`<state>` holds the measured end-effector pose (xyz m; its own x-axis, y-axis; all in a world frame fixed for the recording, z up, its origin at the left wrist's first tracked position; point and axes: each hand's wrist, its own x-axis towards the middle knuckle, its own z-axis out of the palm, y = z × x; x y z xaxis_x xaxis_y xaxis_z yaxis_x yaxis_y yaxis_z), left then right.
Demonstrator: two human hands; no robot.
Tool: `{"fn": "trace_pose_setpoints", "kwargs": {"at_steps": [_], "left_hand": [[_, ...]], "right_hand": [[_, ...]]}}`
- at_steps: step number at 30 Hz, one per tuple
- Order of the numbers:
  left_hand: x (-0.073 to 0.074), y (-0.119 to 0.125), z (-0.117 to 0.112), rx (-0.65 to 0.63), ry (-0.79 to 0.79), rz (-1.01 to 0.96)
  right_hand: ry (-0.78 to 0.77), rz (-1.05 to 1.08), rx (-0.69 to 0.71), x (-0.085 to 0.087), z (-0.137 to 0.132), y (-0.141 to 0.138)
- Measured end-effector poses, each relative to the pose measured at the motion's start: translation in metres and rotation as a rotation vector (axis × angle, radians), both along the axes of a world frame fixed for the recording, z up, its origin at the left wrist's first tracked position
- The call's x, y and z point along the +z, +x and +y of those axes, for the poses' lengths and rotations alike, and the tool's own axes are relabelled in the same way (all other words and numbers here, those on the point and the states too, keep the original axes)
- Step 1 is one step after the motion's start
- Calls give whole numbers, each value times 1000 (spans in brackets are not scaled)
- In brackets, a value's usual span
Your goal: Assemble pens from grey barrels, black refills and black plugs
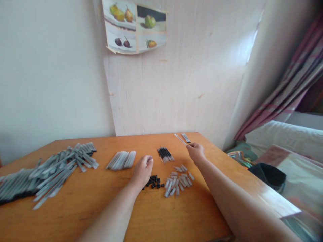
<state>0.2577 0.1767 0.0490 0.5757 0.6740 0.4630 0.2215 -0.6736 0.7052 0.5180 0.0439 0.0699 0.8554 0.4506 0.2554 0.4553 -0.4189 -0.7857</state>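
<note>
My right hand (pixel 195 153) is closed on a thin translucent pen barrel (pixel 179 138), which points away to the upper left. Just beyond it lie a few finished-looking pens (pixel 186 137) with dark ends. My left hand (pixel 144 169) is curled, its fingertips pressed together; whatever is inside is hidden. Beside and partly behind that hand is a heap of small black plugs (pixel 157 181). Between the hands lies a bundle of black-ink refills (pixel 166 154). Short translucent pen caps (pixel 178 183) are scattered nearer to me. Left of my left hand, whitish barrels (pixel 121 160) lie side by side.
A wide pile of grey-white pens (pixel 58 164) with black ends spreads across the left of the orange wooden table (pixel 106 208). The table meets a pale wall panel (pixel 176 101) at the back. A bed with a dark open bag (pixel 268 176) stands off the right edge.
</note>
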Motion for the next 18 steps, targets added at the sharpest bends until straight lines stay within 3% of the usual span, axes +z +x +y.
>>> {"fn": "trace_pose_setpoints", "kwargs": {"at_steps": [6,18], "left_hand": [[0,0,0,-12,-24,-12],[0,-3,0,-21,-43,16]], "right_hand": [[-112,-6,-172,-1,3,24],[-254,7,-282,-1,6,70]]}}
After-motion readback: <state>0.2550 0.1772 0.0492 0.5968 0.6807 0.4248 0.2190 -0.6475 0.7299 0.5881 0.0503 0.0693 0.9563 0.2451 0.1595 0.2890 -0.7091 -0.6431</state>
